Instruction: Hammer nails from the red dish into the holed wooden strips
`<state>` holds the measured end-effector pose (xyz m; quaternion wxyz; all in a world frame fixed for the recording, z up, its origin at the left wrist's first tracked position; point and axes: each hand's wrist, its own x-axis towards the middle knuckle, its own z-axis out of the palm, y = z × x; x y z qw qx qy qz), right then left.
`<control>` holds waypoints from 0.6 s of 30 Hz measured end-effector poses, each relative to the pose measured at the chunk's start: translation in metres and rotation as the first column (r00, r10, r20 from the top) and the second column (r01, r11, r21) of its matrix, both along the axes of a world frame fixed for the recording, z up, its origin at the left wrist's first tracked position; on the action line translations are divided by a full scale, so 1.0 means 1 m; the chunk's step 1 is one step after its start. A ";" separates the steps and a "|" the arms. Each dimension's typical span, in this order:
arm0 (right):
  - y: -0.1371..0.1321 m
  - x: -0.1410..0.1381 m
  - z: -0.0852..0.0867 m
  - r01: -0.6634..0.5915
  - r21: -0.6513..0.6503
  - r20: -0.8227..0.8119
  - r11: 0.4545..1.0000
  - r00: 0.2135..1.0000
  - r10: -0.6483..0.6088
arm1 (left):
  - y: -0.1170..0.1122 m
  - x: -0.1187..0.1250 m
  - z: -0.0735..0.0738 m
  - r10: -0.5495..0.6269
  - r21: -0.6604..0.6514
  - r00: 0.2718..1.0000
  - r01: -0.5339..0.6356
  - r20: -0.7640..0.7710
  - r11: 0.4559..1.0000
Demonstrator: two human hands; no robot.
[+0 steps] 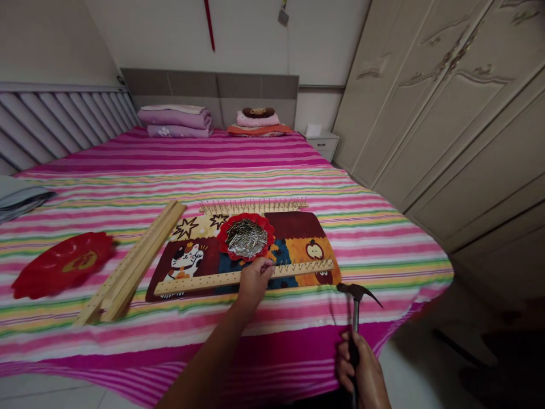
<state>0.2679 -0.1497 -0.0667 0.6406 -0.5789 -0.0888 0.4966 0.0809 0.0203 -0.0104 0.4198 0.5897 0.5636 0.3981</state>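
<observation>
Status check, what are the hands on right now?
Right hand gripping claw hammer, head raised. Left hand on nail-studded wooden strip. Red dish of loose nails just beyond it.

We've got our left hand (254,281) on a nail-studded wooden strip (200,281), just beside a red scalloped dish (247,218) heaped with nails (246,238). Our right hand (361,369) grips a claw hammer (355,301) by the handle, head up, at the bed's (374,255) edge. Cartoon-print mat (298,238) underneath; second studded strip (253,205) beyond it, plain wooden strips (131,264) and a red plate (63,267) left.
</observation>
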 end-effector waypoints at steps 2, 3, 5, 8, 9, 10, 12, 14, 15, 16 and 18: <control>0.000 0.000 0.000 0.001 0.004 -0.012 1.000 1.000 -0.001 | 0.000 0.000 -0.001 -0.015 0.016 0.998 0.016 -0.067 1.000; 0.001 0.000 0.000 0.001 0.005 -0.014 1.000 1.000 -0.001 | 0.000 0.000 -0.001 -0.023 0.024 0.994 0.026 -0.107 0.999; 0.001 0.000 -0.001 -0.002 0.005 -0.008 1.000 1.000 0.002 | -0.001 -0.001 -0.001 -0.033 0.034 0.985 0.039 -0.171 0.999; -0.001 -0.003 0.002 0.005 0.006 0.023 1.000 1.000 -0.006 | -0.004 -0.001 -0.002 -0.042 0.072 0.976 0.058 -0.214 0.996; -0.003 -0.005 0.005 0.007 0.009 0.037 1.000 0.999 -0.007 | -0.005 -0.001 -0.003 -0.045 0.089 0.973 0.067 -0.227 0.994; -0.004 -0.007 0.010 0.003 0.009 0.053 1.000 0.999 -0.003 | -0.005 -0.002 -0.004 -0.053 0.107 0.969 0.081 -0.242 0.991; -0.006 -0.014 0.024 -0.036 0.004 0.079 0.999 0.996 0.035 | -0.006 -0.002 -0.007 -0.066 0.135 0.962 0.104 -0.264 0.985; -0.003 -0.023 0.042 -0.110 0.000 0.084 0.994 0.990 0.110 | -0.007 -0.002 -0.009 -0.071 0.150 0.958 0.116 -0.278 0.982; 0.000 -0.029 0.051 -0.154 0.010 0.083 0.988 0.985 0.153 | -0.007 -0.002 -0.010 -0.071 0.153 0.956 0.119 -0.285 0.981; 0.004 -0.034 0.058 -0.191 0.034 0.086 0.981 0.978 0.188 | -0.007 -0.002 -0.010 -0.071 0.158 0.953 0.122 -0.294 0.980; 0.013 -0.046 0.069 -0.286 0.068 0.080 0.956 0.957 0.281 | -0.007 -0.003 -0.010 -0.075 0.175 0.947 0.135 -0.312 0.975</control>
